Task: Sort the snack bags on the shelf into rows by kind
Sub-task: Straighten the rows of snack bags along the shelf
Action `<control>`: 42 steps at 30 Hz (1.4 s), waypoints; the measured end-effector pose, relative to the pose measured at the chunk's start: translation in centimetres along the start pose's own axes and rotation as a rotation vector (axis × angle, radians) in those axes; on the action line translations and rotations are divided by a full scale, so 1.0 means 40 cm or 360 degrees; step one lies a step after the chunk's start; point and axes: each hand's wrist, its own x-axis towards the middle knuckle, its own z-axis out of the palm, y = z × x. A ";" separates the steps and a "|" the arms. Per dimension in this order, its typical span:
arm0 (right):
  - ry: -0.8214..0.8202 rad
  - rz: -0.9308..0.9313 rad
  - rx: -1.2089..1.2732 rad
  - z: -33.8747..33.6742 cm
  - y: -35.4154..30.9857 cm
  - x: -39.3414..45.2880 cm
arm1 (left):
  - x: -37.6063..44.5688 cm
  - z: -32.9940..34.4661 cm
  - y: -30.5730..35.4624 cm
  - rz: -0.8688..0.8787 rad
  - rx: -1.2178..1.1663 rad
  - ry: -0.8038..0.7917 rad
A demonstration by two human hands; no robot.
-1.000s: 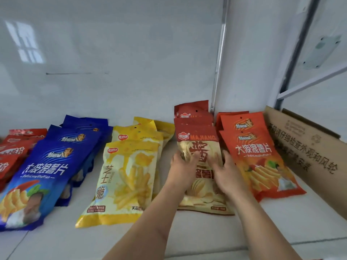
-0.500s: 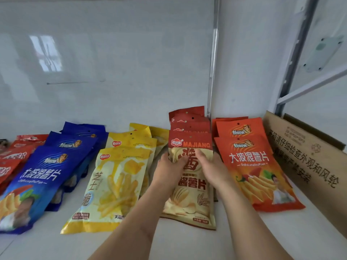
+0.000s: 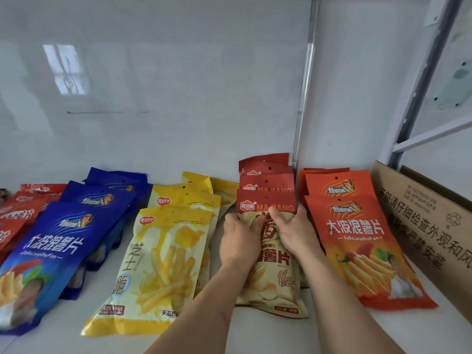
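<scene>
Both hands on one item: left hand [image 3: 240, 241] and right hand [image 3: 293, 231] grip the red-and-cream bag [image 3: 274, 282] by its upper edges, thumbs on its face, bag flat on the shelf [image 3: 255, 333]. Left of them: yellow row [image 3: 163, 264], then blue row [image 3: 51, 251]. Right: orange row [image 3: 357, 238], cardboard box [image 3: 429, 221]. Beyond the fingers: matching red bags [image 3: 265, 175], overlapped. Step, judged: squaring this row's front bag. Next: align, then let go.

Red bags [image 3: 18, 213] cut by left edge; cardboard box [image 3: 434, 226] by right edge.
</scene>
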 end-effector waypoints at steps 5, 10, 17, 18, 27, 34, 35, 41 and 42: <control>0.0137 -0.0171 -0.0148 -0.032 -0.058 0.033 | -0.016 -0.021 0.012 0.0050 0.0002 -0.0069; 0.0093 -0.0467 -0.0473 -0.042 -0.150 0.126 | -0.102 -0.024 -0.009 0.0784 0.0639 0.0330; -0.0182 -0.0451 -0.1007 -0.017 -0.157 0.195 | -0.156 -0.010 -0.054 0.0728 0.1150 -0.0176; -0.0199 -0.0430 -0.1001 -0.012 -0.152 0.195 | -0.152 -0.012 -0.054 0.0676 0.1160 -0.0218; -0.0231 -0.0415 -0.1069 0.006 -0.138 0.188 | -0.127 0.009 -0.047 0.0588 0.1115 -0.0250; -0.0214 -0.0451 -0.1148 0.024 -0.122 0.192 | -0.120 0.019 -0.051 0.0506 0.0975 -0.0345; -0.0214 -0.0450 -0.1154 0.027 -0.119 0.192 | -0.120 0.020 -0.051 0.0498 0.0967 -0.0358; -0.0213 -0.0430 -0.1215 0.038 -0.101 0.194 | -0.122 0.027 -0.050 0.0483 0.1035 -0.0343; -0.0210 -0.0434 -0.1228 0.038 -0.102 0.193 | -0.123 0.027 -0.049 0.0483 0.1045 -0.0336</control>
